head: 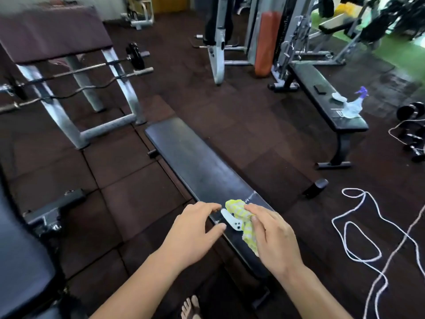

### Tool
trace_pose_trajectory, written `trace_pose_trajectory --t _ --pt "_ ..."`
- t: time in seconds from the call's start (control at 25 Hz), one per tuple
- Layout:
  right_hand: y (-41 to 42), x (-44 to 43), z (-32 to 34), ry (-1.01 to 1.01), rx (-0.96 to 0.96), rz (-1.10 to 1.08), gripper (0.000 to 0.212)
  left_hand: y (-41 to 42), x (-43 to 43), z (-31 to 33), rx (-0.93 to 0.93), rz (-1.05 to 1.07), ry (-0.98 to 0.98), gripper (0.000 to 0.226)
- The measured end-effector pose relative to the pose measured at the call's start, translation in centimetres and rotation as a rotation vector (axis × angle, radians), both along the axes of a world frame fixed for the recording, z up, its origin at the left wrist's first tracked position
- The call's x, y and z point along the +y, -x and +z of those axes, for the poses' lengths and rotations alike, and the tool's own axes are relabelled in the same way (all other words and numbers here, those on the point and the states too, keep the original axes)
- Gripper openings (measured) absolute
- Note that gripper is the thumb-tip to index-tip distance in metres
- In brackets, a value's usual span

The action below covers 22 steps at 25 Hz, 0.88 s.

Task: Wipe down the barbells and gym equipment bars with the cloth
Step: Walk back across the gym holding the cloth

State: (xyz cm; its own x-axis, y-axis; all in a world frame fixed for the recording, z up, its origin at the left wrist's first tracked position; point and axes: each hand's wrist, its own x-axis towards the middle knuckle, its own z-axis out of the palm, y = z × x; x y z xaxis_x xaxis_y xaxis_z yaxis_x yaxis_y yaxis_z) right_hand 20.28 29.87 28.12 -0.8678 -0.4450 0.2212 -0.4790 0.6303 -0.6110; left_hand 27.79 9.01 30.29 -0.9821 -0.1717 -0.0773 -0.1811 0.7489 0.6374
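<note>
Right hand (pixel 273 236) grips the cloth (pixel 234 207) beside unreadable lettering (pixel 249 197) on the bench (pixel 195 162).

Dim indoor light; dark rubber floor (pixel 138 199) swallows detail, while daylight spills in from upper right and washes out the green mat (pixel 401 56). Soft sheen along the black bench (pixel 195 162) top, shadows faint and diffuse. Wide-angle bending at the edges, steel rack (pixel 58 116) legs bowed; slight motion blur all over, worst on the brown pad (pixel 50 31) top left, least on the yellow cloth (pixel 232 204) near centre.
</note>
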Motion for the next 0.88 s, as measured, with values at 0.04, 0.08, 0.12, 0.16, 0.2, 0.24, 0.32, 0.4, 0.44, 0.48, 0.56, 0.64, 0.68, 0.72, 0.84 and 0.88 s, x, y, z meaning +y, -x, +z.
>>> trace_pose_trajectory --t 0.04,0.08,0.12,0.16,0.2,0.24,0.32,0.4,0.44,0.48,0.56,0.64,0.68,0.72,0.84,0.88 --pt "1.2 -1.7 -0.1 0.002 -0.010 0.013 0.035 1.1 -1.6 0.0 -0.012 -0.005 0.007 0.048" --pt "2.6 -3.6 -0.4 0.004 -0.027 0.022 0.035 2.4 -3.4 -0.2 -0.024 -0.006 0.013 0.049" --pt "3.8 -5.2 -0.7 0.008 -0.042 0.029 0.035 3.5 -4.9 -0.4 -0.035 -0.004 0.019 0.050" --pt "4.9 -6.7 -1.0 0.012 -0.052 0.032 0.035 4.7 -6.3 -0.6 -0.046 0.002 0.018 0.049" --pt "5.9 -8.0 -1.3 0.017 -0.063 0.035 0.036 5.7 -7.6 -0.8 -0.054 0.006 0.010 0.049" --pt "7.0 -9.1 -1.6 0.020 -0.075 0.034 0.036 6.8 -8.7 -1.1 -0.062 0.010 0.001 0.048" --pt "9.5 -11.0 -2.6 0.021 -0.091 0.027 0.037 8.9 -10.5 -1.7 -0.076 0.009 -0.005 0.048" --pt "11.4 -12.4 -3.4 0.020 -0.121 0.007 0.037 10.9 -11.8 -2.3 -0.087 0.008 -0.005 0.048" --pt "12.6 -13.1 -3.8 0.017 -0.135 -0.005 0.036 12.2 -12.5 -2.8 -0.093 0.004 -0.005 0.048" --pt "13.9 -13.6 -4.4 0.012 -0.141 -0.013 0.035 13.5 -13.1 -3.3 -0.100 -0.002 -0.004 0.048" --pt "16.1 -14.6 -5.4 -0.012 -0.151 -0.013 0.034 16.2 -14.1 -4.1 -0.125 -0.016 -0.003 0.048" --pt "18.7 -15.3 -6.3 -0.027 -0.165 -0.027 0.034 19.2 -14.9 -5.2 -0.141 -0.025 0.003 0.051" --pt "19.6 -15.7 -6.7 -0.029 -0.178 -0.047 0.035 20.5 -15.1 -5.6 -0.152 -0.034 0.009 0.053" --pt "20.5 -15.9 -7.1 -0.034 -0.186 -0.061 0.034 21.7 -15.3 -5.9 -0.165 -0.043 0.012 0.054" --pt "23.5 -16.5 -9.5 -0.067 -0.233 -0.101 0.034 25.4 -16.0 -8.1 -0.216 -0.091 0.027 0.051" --pt "23.9 -16.7 -10.1 -0.083 -0.269 -0.111 0.034 25.9 -16.3 -8.7 -0.226 -0.096 0.037 0.051"
